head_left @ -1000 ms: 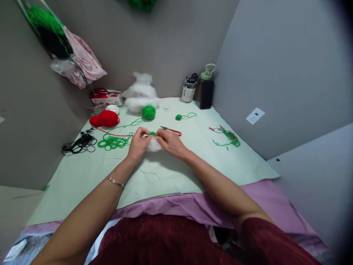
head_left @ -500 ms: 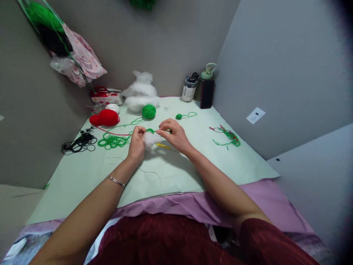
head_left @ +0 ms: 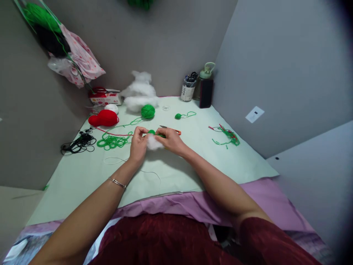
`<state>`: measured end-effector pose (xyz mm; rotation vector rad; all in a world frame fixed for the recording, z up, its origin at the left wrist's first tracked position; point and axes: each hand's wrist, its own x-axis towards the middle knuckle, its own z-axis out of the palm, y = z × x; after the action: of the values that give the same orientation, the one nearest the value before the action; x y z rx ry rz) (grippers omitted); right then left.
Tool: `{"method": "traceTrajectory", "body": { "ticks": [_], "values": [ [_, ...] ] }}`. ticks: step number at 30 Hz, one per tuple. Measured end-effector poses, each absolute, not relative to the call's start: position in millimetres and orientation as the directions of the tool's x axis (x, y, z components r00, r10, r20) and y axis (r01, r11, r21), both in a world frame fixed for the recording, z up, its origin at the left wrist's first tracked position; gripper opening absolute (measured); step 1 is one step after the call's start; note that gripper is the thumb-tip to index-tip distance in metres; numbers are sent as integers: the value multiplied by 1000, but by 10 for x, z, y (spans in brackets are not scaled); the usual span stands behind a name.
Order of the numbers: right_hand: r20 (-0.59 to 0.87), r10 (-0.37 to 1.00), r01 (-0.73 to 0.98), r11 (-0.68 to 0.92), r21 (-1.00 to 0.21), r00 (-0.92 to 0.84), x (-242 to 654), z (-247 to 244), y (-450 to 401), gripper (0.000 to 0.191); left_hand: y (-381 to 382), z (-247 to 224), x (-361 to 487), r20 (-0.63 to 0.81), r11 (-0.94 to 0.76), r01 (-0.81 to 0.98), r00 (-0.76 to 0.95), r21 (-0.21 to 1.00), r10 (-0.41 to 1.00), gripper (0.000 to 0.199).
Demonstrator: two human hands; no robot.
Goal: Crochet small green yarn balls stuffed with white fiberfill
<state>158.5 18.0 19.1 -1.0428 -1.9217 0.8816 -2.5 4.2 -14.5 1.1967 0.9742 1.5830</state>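
My left hand is closed on a small green yarn piece over the middle of the table. From the right, my right hand pinches at the same piece, its fingertips close to the left ones. A tuft of white stuffing hangs between both hands, just under the green piece. Just behind my right hand lies a small snipper with orange handles. A green yarn ball rests beyond the hands. Loose green yarn is heaped left of my left hand.
White stuffing is piled at the back wall. Red yarn and a black cord tangle lie left. A pen jar, bottle and phone stand at the back right. Yarn scraps lie right.
My right hand has come down and closer to my left hand, its fingers now at the green piece. The snipper behind it has come into view, while the yellow-handled tool is now mostly covered.
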Motion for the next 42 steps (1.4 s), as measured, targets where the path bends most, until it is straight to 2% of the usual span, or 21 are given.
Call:
{"method": "traceTrajectory", "body": {
  "ticks": [7, 9, 14, 20, 24, 29, 33, 37, 42],
  "values": [
    [269, 931, 474, 358, -805, -247, 1572, 202, 129, 19, 0, -93, -46, 206, -207, -185, -28, 961, 978, 22],
    [270, 937, 500, 348, -793, -223, 1581, 215, 118, 19, 7, -79, -53, 192, -189, -189, -3, 964, 981, 27],
    [299, 892, 476, 437, -763, -338, 1596, 247, 90, 12, 59, -82, -81, 178, -172, -196, 13, 965, 984, 38],
    [308, 810, 425, 538, -728, -499, 1563, 270, 36, 12, 86, -117, -101, 221, -239, -153, -123, 959, 967, 25],
    [297, 841, 462, 506, -728, -453, 1522, 218, 60, 7, 80, -134, -65, 228, -250, -127, -169, 960, 959, 22],
    [274, 912, 525, 401, -751, -304, 1557, 168, 144, 16, 54, -95, -56, 179, -192, -172, -88, 966, 980, 17],
    [249, 936, 556, 350, -754, -251, 1608, 172, 176, 19, 58, -79, -88, 150, -154, -185, -35, 970, 988, 23],
    [272, 922, 567, 384, -729, -275, 1614, 180, 159, 20, 68, -102, -91, 139, -136, -174, 1, 975, 990, 30],
    [303, 872, 555, 481, -679, -385, 1589, 201, 99, 15, 80, -110, -87, 179, -186, -156, -60, 970, 982, 28]
  ]
}}
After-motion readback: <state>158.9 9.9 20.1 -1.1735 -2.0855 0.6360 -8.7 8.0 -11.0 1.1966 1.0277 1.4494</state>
